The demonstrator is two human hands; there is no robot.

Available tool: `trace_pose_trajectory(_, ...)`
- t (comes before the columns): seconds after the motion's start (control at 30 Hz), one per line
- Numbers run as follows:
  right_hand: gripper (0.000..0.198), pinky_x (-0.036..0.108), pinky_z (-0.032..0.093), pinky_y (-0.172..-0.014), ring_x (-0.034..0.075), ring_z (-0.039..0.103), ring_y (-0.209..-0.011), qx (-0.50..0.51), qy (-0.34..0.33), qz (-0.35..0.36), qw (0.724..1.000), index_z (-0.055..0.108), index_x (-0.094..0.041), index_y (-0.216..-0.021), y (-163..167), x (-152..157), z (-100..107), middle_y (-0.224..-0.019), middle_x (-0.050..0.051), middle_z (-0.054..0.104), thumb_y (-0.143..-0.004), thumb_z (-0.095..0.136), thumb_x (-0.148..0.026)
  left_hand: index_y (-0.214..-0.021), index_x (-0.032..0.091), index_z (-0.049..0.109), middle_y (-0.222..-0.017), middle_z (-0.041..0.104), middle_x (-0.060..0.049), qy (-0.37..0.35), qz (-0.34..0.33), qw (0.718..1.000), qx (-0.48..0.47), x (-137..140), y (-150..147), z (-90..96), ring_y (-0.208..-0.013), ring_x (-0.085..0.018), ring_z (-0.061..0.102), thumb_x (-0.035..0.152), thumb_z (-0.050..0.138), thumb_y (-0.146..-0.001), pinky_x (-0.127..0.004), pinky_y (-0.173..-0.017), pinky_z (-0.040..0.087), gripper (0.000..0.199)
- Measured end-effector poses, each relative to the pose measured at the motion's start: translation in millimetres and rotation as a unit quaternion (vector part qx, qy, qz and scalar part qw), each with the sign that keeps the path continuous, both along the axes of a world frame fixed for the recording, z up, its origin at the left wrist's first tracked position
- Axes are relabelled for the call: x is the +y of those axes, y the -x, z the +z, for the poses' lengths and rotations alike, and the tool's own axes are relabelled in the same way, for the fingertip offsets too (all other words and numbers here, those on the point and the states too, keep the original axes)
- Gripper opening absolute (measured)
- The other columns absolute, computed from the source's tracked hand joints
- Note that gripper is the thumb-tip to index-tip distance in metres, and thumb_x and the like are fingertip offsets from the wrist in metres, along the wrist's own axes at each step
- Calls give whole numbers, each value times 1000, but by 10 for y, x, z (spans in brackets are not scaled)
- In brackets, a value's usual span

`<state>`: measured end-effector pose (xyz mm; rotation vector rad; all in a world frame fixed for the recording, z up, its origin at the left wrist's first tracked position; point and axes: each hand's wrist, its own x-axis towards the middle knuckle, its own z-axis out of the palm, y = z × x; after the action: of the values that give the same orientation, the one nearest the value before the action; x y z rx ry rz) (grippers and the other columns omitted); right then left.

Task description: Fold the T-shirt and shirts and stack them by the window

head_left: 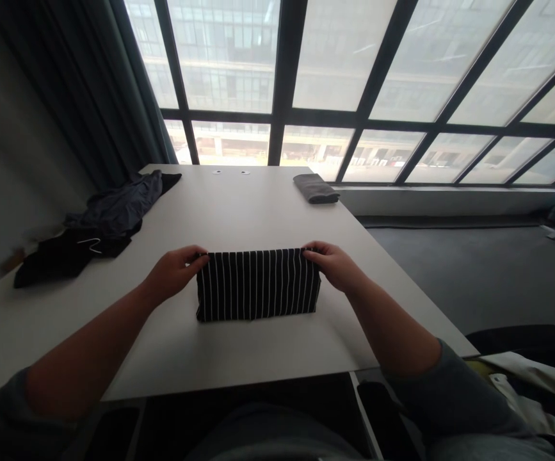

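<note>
A black cloth with white stripes (pixel 258 285), folded into a flat rectangle, is held by its two far corners in front of me. My left hand (pixel 181 266) pinches the far left corner between thumb and fingers. At the far right corner, my right hand (pixel 329 261) has the same kind of pinch grip. The cloth's near edge appears to touch the white table (pixel 239 358); whether the far edge is lifted off the surface is hard to tell. What kind of garment or cloth it is does not show.
A heap of dark clothes (pixel 114 211) with a white hanger (pixel 93 244) lies at the table's left side. A folded grey cloth (pixel 315 188) rests near the far right corner. Windows stand behind the table, a dark curtain (pixel 109 83) at left. Pale clothes (pixel 527 390) lie at lower right.
</note>
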<state>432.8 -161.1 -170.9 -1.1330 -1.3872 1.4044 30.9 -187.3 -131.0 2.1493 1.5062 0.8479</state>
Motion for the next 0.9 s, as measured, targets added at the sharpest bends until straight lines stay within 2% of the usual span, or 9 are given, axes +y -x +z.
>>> trace_pose_trajectory(0.1,32,26,55,-64,16,66,-70,-29,0,-13,1000,75,-17,-97,69,427,-184,-81,2,73,-76,82,-40,-100,21,76,-83,77,-2,5,15,1000,8,389,23,-188,-76,-22,69,63,58,-94,-30,-72,50,46)
trace_pose_trajectory(0.2,22,27,55,-69,17,68,-75,-127,-55,-41,990,76,-16,-95,146,724,-424,-83,4,75,-83,74,-34,-98,21,76,-78,75,-2,12,39,998,39,682,20,-449,-73,-22,67,61,56,-92,-31,-70,48,45)
trace_pose_trajectory(0.33,15,31,55,-86,20,71,-90,-334,-152,-57,928,77,-19,-97,258,874,-713,-96,7,78,-91,65,-26,-96,21,76,-87,77,-6,18,60,994,86,905,-8,-811,-81,-25,68,51,54,-92,-35,-79,52,37)
trace_pose_trajectory(0.4,18,33,52,-96,22,70,-99,-417,-177,-39,890,77,-19,-102,295,874,-776,-105,8,78,-95,62,-23,-95,20,75,-99,77,-10,4,56,990,130,953,-11,-913,-95,-28,69,44,55,-91,-39,-92,53,32)
trace_pose_trajectory(0.47,21,36,50,-103,24,67,-107,-472,-192,-32,860,77,-17,-109,327,844,-756,-111,11,75,-97,61,-23,-99,18,75,-110,76,-12,-10,65,982,178,958,-32,-916,-106,-31,68,38,57,-90,-42,-100,51,28)
trace_pose_trajectory(0.6,36,47,43,-114,33,57,-128,-515,-262,-79,813,72,-14,-131,500,647,-536,-134,17,66,-99,59,-25,-121,18,72,-125,74,-12,-43,80,968,232,809,-306,-715,-116,-32,68,32,53,-97,-47,-105,50,34)
trace_pose_trajectory(0.73,50,54,28,-127,34,43,-148,-512,-313,-18,800,58,-13,-151,865,295,-414,-156,16,54,-105,46,-28,-143,18,63,-149,64,-12,-63,3,963,261,561,-859,-677,-138,-30,58,39,40,-107,-48,-115,43,47)
trace_pose_trajectory(0.83,57,57,20,-130,33,33,-157,-535,-260,58,802,46,-13,-162,1037,163,-513,-167,14,40,-108,40,-34,-157,15,51,-165,46,-12,-21,-23,954,297,498,-1121,-861,-155,-31,40,41,35,-110,-52,-127,29,56)
trace_pose_trajectory(0.9,62,54,17,-132,31,28,-160,-547,-217,88,804,39,-12,-165,1036,186,-602,-171,13,33,-110,37,-40,-163,16,42,-171,36,-10,19,-40,950,311,534,-1137,-988,-160,-29,31,42,32,-110,-52,-131,22,60)
